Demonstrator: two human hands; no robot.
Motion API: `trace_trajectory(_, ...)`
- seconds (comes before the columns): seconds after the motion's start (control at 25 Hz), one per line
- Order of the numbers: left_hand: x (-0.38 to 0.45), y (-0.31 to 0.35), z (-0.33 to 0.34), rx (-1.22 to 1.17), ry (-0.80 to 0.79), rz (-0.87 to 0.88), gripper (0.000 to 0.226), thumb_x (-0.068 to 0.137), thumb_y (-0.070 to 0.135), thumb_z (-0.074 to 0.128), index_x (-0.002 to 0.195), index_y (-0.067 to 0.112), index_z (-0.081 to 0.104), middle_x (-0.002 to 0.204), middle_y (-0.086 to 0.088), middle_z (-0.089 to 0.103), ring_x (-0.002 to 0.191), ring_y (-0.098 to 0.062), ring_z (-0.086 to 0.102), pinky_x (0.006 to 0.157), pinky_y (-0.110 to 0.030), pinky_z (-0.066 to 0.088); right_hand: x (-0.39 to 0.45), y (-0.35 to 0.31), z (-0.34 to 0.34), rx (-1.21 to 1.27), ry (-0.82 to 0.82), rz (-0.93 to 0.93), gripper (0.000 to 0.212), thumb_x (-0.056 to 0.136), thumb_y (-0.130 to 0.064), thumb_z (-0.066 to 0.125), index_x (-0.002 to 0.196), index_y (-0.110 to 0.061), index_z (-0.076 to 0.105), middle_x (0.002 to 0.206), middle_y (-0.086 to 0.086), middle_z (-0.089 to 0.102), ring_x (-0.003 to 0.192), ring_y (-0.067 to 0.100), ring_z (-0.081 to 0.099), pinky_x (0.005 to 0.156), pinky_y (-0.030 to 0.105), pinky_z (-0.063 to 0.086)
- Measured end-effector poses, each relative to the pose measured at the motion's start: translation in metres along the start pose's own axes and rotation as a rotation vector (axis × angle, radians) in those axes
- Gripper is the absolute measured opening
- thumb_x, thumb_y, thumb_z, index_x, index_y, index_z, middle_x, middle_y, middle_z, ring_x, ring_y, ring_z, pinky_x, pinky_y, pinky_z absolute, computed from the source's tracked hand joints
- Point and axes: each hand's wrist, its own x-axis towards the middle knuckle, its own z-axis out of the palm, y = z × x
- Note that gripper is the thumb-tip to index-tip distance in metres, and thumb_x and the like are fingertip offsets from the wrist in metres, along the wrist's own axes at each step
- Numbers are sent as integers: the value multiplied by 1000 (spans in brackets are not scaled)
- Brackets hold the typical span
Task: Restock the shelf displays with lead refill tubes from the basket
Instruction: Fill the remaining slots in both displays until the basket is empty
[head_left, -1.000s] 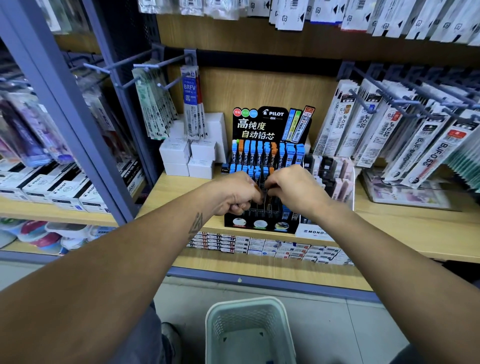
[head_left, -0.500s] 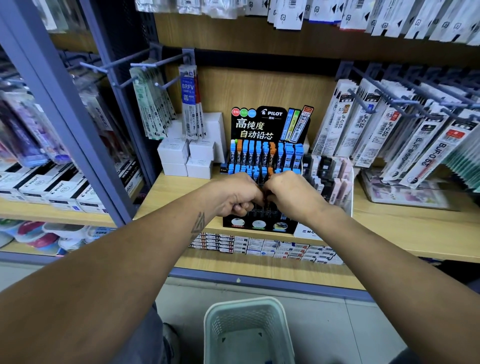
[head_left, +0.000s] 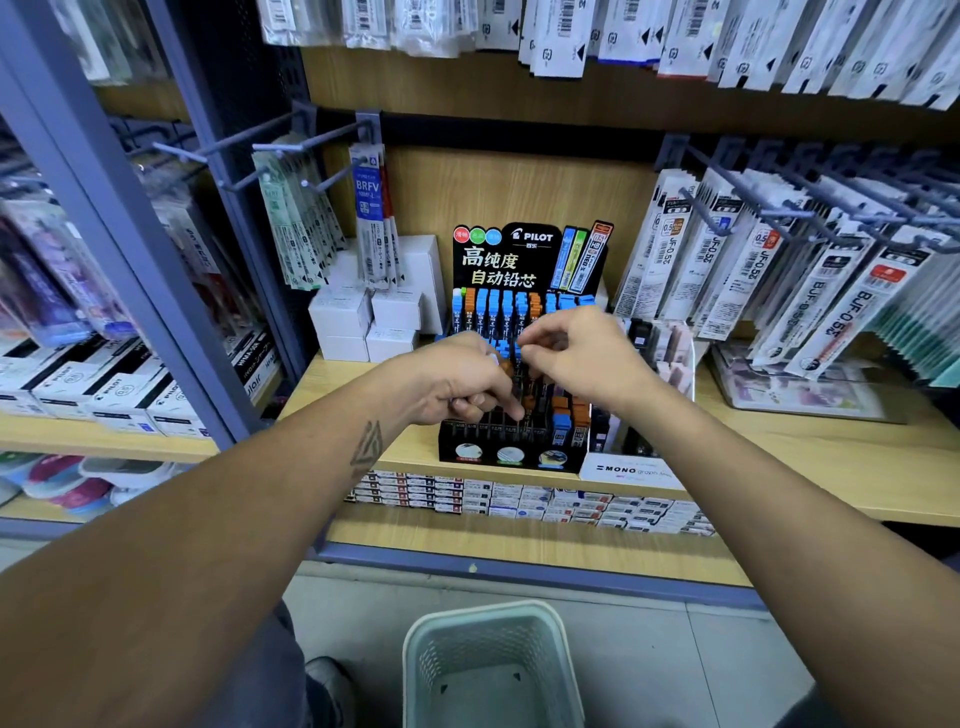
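A black Pilot lead display rack stands on the wooden shelf, its slots filled with blue-capped and orange-capped lead refill tubes. My left hand hovers over the rack's front rows, fingers curled round a bunch of tubes with an orange cap showing at the top. My right hand is just right of it, thumb and fingers pinching one thin dark tube above the middle rows. More orange and blue tubes stand at the rack's front right. The pale green basket sits on the floor below.
White boxes are stacked left of the rack. Refill packs hang on metal hooks to the left and right. A Mono eraser display is at the rack's right. Small boxes line the lower shelf. A blue shelf post stands at left.
Both hands have lifted from the rack's front rows. My right hand rose and moved slightly right, now pinching one tube. The front-right tubes are uncovered.
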Motion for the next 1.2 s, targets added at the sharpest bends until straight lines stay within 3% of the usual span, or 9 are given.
trace_trajectory(0.08, -6, 1, 2, -29, -95, 44, 36, 84, -22, 57, 108, 4, 49, 79, -27, 62, 34, -5, 30, 32, -14, 20, -6, -7, 3, 335, -146, 114, 6, 91, -10, 72, 95, -10, 77, 86, 5, 76, 74, 8, 69, 67, 25, 58)
trace_trajectory(0.28, -15, 1, -1, -149, -263, 50, 24, 96, -14, 50, 111, 5, 48, 83, -24, 65, 44, -5, 39, 35, -14, 29, -9, 0, 2, 582, -171, 133, 11, 82, 6, 75, 87, -4, 76, 78, 8, 74, 73, 13, 69, 70, 25, 58)
trace_trajectory(0.4, -18, 4, -11, -134, -241, -4, 11, 102, 0, 49, 112, 2, 52, 85, -22, 67, 50, -7, 46, 38, -14, 37, -5, 6, -6, 573, -113, 198, 15, 82, 9, 74, 86, -5, 76, 74, 7, 74, 73, 17, 69, 70, 24, 59)
trace_trajectory(0.52, -13, -2, -20, -51, -126, -42, 15, 105, 5, 46, 106, -4, 57, 77, -18, 65, 45, -8, 40, 32, -14, 28, -4, 13, -7, 588, -75, 243, 17, 80, 12, 74, 84, -4, 75, 76, 13, 72, 77, 26, 70, 75, 29, 62)
trace_trajectory(0.64, -11, -4, -22, -64, -63, -66, 19, 106, 4, 43, 103, -4, 59, 69, -13, 59, 40, -6, 34, 30, -15, 22, -5, 16, -7, 538, -77, 180, 23, 80, 14, 73, 92, -5, 77, 88, 18, 75, 88, 28, 74, 83, 32, 61)
trace_trajectory(0.76, -12, -1, -19, -23, -59, -92, 22, 106, 6, 39, 108, -4, 58, 78, -19, 67, 39, -6, 31, 29, -15, 21, -5, 14, -15, 495, -92, 122, 14, 85, 5, 73, 98, -2, 76, 85, 17, 76, 77, 21, 73, 77, 29, 61)
trace_trajectory(0.92, -9, -2, -15, 91, 9, -126, 16, 103, 3, 46, 103, -4, 61, 95, -29, 72, 37, -7, 30, 31, -14, 21, 1, 17, -22, 161, -68, 95, 6, 88, -8, 75, 92, -10, 78, 79, 9, 75, 69, 15, 68, 75, 32, 60)
trace_trajectory(1.08, -4, -6, -12, 170, 35, -140, 17, 100, 1, 49, 108, -5, 63, 87, -23, 73, 37, -7, 30, 32, -14, 21, 2, 20, -14, -105, -87, 37, 6, 88, -14, 77, 91, -19, 76, 82, -1, 72, 77, 14, 69, 77, 29, 58)
trace_trajectory(1.2, 0, -9, -7, 207, 31, -150, 24, 98, 1, 54, 119, -11, 58, 83, -19, 73, 36, -7, 29, 32, -14, 21, 2, 22, -3, -261, -104, -30, 4, 90, -17, 75, 94, -18, 75, 88, -3, 70, 84, 14, 67, 84, 35, 58)
